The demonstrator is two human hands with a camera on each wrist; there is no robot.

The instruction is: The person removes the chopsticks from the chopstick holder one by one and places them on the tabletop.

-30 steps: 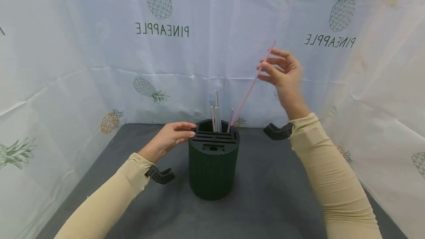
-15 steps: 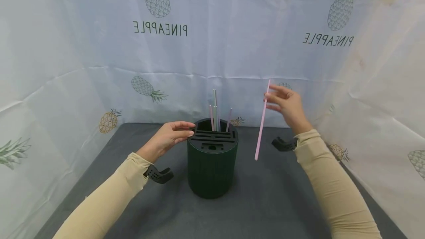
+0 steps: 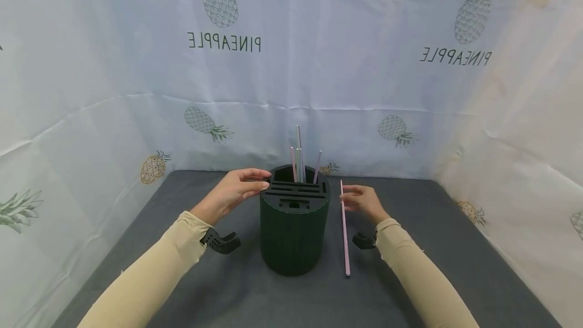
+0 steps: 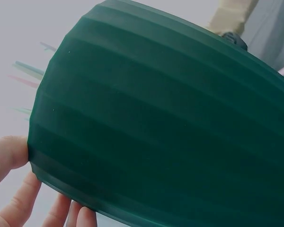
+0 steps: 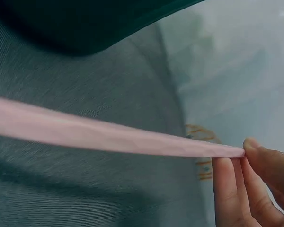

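A dark green round knife holder with a black slotted top stands upright on the table. Several thin pink and pale straws poke out of the wide opening at the back of its top. My left hand grips the holder's left rim; in the left wrist view its thumb and fingers touch the edge of the ribbed green wall. Right of the holder, my right hand pinches one pink straw near its upper end. The straw's lower end hangs toward me, apart from the holder; whether it touches the table I cannot tell.
A dark grey table carries the holder. White curtains printed with pineapples enclose the back and both sides. A black wrist strap mount sits at the left wrist, and another mount at the right.
My right hand has drawn the pink straw out of the holder's opening, then moved it down and nearer the holder's right side. The left hand stays on the rim.
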